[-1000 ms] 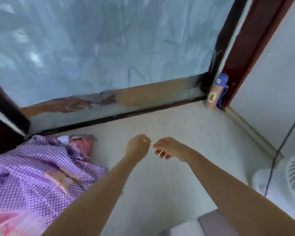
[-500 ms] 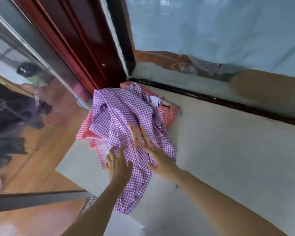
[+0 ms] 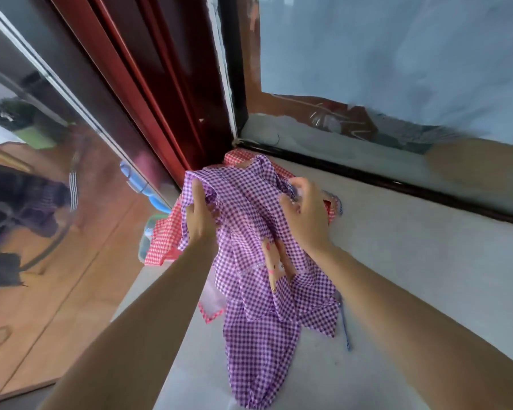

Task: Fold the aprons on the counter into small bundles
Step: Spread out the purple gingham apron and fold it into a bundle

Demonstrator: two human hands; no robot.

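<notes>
While both hands work at the far left corner of the pale grey stone counter (image 3: pixel 421 261), the head view shows a purple-and-white gingham cotton apron (image 3: pixel 258 327) bunched and raised between them. The left hand (image 3: pixel 200 217) grips the apron's upper left edge, fingers curled into the cloth and thumb pointing up along a fold. The right hand (image 3: pixel 307 220) pinches a gathered fold at the apron's upper right, fingertips drawn together on the fabric. From the two grips the purple cloth sags in loose folds and trails toward the near edge of the counter, its lower end lying crumpled on the stone. A pale cartoon patch (image 3: pixel 274 261) is sewn on the apron just below the right wrist, and a thin blue tie string (image 3: pixel 345 331) lies along the cloth's right side on the counter.

Beneath the purple apron sits a red-and-white gingham apron (image 3: pixel 163 241), pressed into the same far left corner, with part of it hanging over the counter's left edge. A black sill strip (image 3: pixel 367 176) runs along the counter's far edge under a large film-covered glass pane (image 3: pixel 397 54). A dark red wooden frame (image 3: pixel 160 84) rises from the corner.
</notes>
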